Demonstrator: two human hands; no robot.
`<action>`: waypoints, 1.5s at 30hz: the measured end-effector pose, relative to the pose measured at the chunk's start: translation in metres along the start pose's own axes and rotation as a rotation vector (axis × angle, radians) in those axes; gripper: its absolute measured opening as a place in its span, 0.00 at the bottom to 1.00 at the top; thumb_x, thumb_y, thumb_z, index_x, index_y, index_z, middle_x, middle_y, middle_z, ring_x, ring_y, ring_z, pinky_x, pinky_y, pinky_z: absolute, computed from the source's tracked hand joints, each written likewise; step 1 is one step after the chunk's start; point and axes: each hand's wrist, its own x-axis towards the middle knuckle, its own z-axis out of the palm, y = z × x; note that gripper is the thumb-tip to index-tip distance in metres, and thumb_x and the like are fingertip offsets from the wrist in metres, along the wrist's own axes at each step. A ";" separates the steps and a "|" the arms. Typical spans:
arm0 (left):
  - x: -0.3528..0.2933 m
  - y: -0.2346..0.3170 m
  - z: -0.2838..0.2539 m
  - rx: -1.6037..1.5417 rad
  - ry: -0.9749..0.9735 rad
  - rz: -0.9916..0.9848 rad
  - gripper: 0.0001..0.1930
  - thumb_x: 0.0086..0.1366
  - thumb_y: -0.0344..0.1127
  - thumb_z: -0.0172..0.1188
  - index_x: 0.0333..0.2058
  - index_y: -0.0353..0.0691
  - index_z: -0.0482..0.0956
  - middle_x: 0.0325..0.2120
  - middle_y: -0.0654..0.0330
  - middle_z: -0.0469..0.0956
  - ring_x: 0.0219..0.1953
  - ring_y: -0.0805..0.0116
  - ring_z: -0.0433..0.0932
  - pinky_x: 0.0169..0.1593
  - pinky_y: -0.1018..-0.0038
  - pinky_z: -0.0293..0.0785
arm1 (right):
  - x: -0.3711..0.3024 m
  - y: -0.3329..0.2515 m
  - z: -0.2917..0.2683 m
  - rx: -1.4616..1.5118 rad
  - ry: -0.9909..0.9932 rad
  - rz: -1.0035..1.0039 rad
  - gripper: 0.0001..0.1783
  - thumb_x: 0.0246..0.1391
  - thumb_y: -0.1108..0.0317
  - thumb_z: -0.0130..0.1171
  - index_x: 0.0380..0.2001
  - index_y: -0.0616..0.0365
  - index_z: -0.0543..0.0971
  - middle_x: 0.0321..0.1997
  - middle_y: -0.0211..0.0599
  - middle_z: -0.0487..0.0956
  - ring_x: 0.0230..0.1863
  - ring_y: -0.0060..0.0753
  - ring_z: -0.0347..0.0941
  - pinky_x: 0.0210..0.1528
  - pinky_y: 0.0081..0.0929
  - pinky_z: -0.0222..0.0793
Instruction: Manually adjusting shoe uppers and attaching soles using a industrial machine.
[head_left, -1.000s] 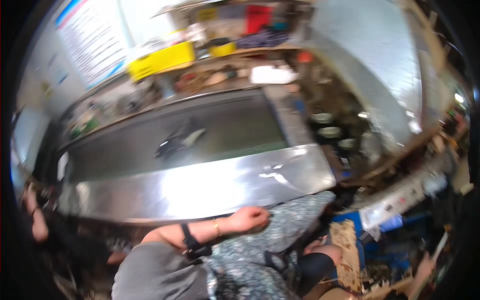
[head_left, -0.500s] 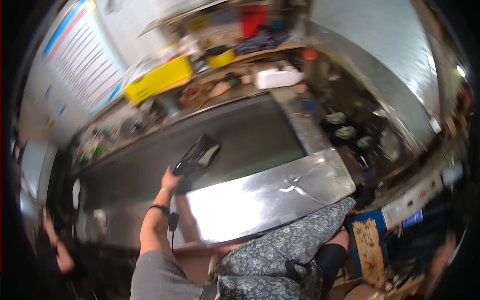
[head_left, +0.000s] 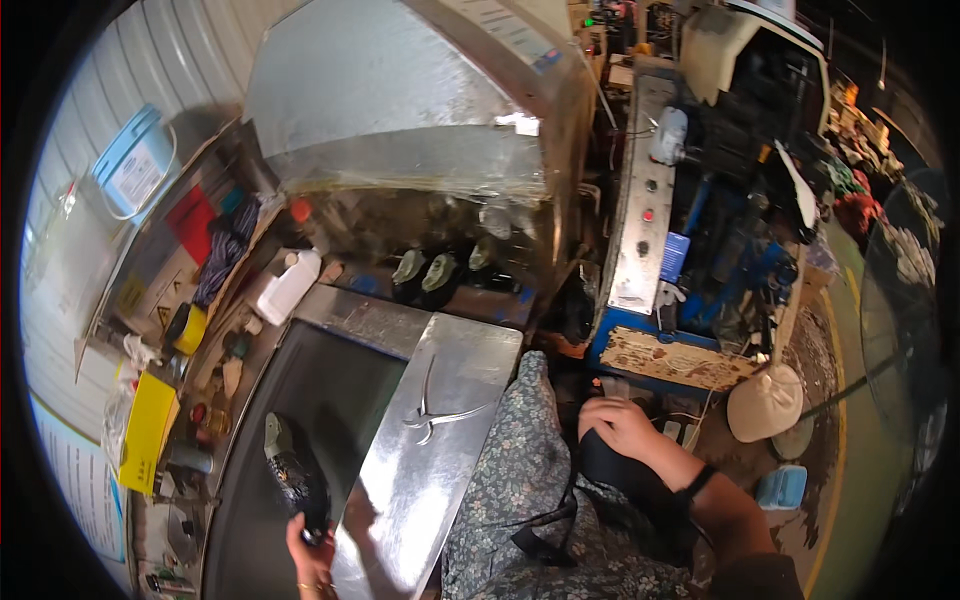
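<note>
My left hand (head_left: 312,560) is closed on one end of a black shoe (head_left: 292,480), which lies lengthwise on the dark conveyor belt (head_left: 325,385). A greyish-green part shows at the shoe's far end. To its right is a shiny metal plate (head_left: 390,500), with lasting pincers (head_left: 432,413) lying on it, jaws and handles apart. My right hand (head_left: 622,428) rests over my black-covered knee, fingers bent over it and nothing seen in them. A patterned floral cloth (head_left: 515,465) covers my lap beside the plate.
Several black shoes (head_left: 438,275) stand at the mouth of a metal hood (head_left: 400,100). A cluttered shelf with a yellow box (head_left: 150,430) and white container (head_left: 285,287) borders the belt's left. A blue machine (head_left: 690,350) stands right, near a cream container (head_left: 765,402) and blue tub (head_left: 782,487).
My view has swung to the right, bringing the hood and the blue machine fully into sight. The shoe stays in my left hand. My right hand now shows over the knee.
</note>
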 end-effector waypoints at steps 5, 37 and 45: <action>-0.067 -0.093 0.077 -0.350 -0.444 -0.138 0.24 0.51 0.52 0.61 0.43 0.43 0.78 0.31 0.62 0.79 0.27 0.69 0.75 0.28 0.73 0.70 | 0.087 -0.100 0.007 0.269 -0.026 -0.137 0.24 0.58 0.65 0.61 0.57 0.57 0.74 0.58 0.48 0.76 0.59 0.48 0.73 0.60 0.38 0.69; -0.088 -0.192 0.320 0.794 -0.745 0.744 0.27 0.71 0.44 0.47 0.60 0.29 0.66 0.58 0.45 0.70 0.63 0.49 0.67 0.66 0.61 0.59 | 0.046 -0.074 -0.004 0.050 -0.237 -0.235 0.28 0.49 0.47 0.66 0.44 0.58 0.77 0.43 0.45 0.81 0.40 0.53 0.79 0.41 0.42 0.75; -0.048 -0.172 0.318 1.152 -0.813 0.750 0.27 0.60 0.30 0.62 0.58 0.30 0.67 0.54 0.41 0.71 0.59 0.43 0.70 0.63 0.62 0.64 | -0.036 -0.053 0.057 0.146 0.080 0.277 0.20 0.62 0.60 0.57 0.21 0.64 0.72 0.21 0.62 0.70 0.25 0.65 0.72 0.24 0.46 0.64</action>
